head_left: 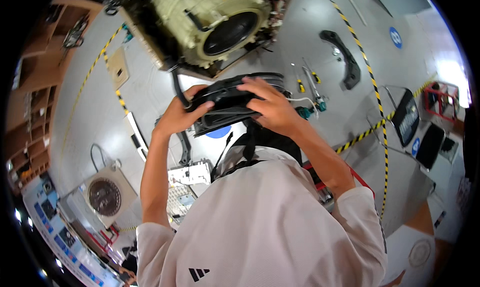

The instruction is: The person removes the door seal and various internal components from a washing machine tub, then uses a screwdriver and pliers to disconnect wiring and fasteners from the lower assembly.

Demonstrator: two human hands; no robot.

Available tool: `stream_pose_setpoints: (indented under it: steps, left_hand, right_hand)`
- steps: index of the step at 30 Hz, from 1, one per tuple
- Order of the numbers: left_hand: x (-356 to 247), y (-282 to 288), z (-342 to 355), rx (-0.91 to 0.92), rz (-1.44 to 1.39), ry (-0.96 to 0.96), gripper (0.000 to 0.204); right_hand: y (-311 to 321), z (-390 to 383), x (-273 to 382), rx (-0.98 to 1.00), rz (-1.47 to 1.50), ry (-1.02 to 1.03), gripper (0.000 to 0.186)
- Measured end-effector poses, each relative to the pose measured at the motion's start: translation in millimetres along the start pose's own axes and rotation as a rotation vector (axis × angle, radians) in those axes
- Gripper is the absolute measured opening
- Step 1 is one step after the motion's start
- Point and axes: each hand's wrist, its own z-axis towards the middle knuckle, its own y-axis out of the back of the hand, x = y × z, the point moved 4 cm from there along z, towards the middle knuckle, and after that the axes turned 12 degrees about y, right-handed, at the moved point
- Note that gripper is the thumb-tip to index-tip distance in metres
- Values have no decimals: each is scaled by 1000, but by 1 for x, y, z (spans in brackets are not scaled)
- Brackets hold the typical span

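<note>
My left hand point(180, 112) grips the left end of a thick, black, oval part point(225, 94) with layered edges, its thumb pressed against the face. My right hand point(265, 104) holds the same part at the right, fingers curved over its front. A black hose point(178, 84) runs down to the left end of the part, beside my left hand, and a white cable point(305, 101) trails off to the right. Just beyond stands an opened appliance with a cream drum housing point(175, 12) and a dark round opening point(227, 33).
On the floor point(90, 127) lie a curved black part point(350, 72), yellow-handled screwdrivers point(301, 86) and a teal power tool point(305, 112). A tool case point(187, 174) and a boxy appliance point(107, 197) sit lower left. Wooden shelving point(27, 112) lines the left; a folding chair point(405, 119) stands right.
</note>
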Motion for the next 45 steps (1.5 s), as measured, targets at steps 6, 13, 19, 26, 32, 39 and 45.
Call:
stream_pose_setpoints:
  steps: [6,13,19,26,32,39,45]
  left_hand:
    - [10,-16,14,22,9,-95,47]
    - [21,-53,38,-15,-107,-102,71]
    - [35,-80,61,-154,-35,19,81]
    - [82,-148,36,-388,20,142,52]
    - [197,-286,-65,-389,-241,668,46]
    - [238,-493,-172,-619,-833,1009,40]
    - [227,-571,-179,-779,-1147,1044,40]
  right_hand:
    - [15,-23,-10,0,-99,-48,15]
    - [69,-63,-26,-34,-211,-180,18]
    - [117,-78,-48,-130,-200,-202,25]
    - [154,-88,-88,-111,-148,-249,20]
    - [140,-72,-110,59,-86,-225,18]
    - [96,-51,-97,367,-70,-89,17]
    - [27,-28,-60,609,-11,27,29]
